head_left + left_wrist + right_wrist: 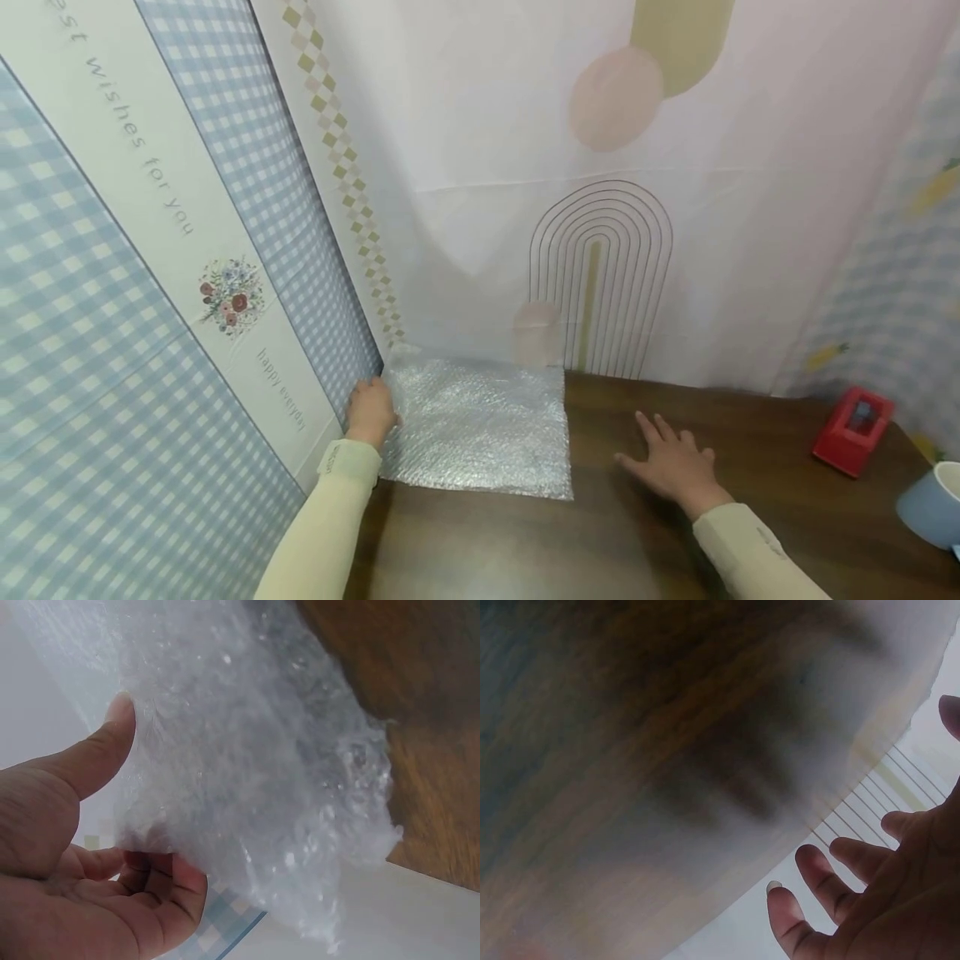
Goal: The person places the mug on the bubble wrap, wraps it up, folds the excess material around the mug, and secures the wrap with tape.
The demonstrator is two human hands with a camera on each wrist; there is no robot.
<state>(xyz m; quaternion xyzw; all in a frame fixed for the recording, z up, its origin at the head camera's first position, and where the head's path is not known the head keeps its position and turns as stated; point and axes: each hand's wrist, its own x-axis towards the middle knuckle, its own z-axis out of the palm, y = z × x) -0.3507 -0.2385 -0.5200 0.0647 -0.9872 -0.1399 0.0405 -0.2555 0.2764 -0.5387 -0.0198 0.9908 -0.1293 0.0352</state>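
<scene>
A sheet of clear bubble wrap (480, 425) lies flat on the brown wooden table, its far edge against the wall covering. My left hand (370, 412) is at the sheet's left edge. In the left wrist view, the thumb of that hand (97, 877) lies on one face of the bubble wrap (240, 750), with the fingers curled at the edge, partly behind the film. To the right of the sheet, my right hand (675, 467) is spread above the table, holding nothing. Its fingers look loosely bent in the right wrist view (885, 892).
On the right of the table (510, 550) stands a red object with an opening (853, 432). A light blue cup (930, 504) is cut off by the right border. A blue checked panel (225, 167) rises close along the left; a patterned cloth (480, 208) hangs behind.
</scene>
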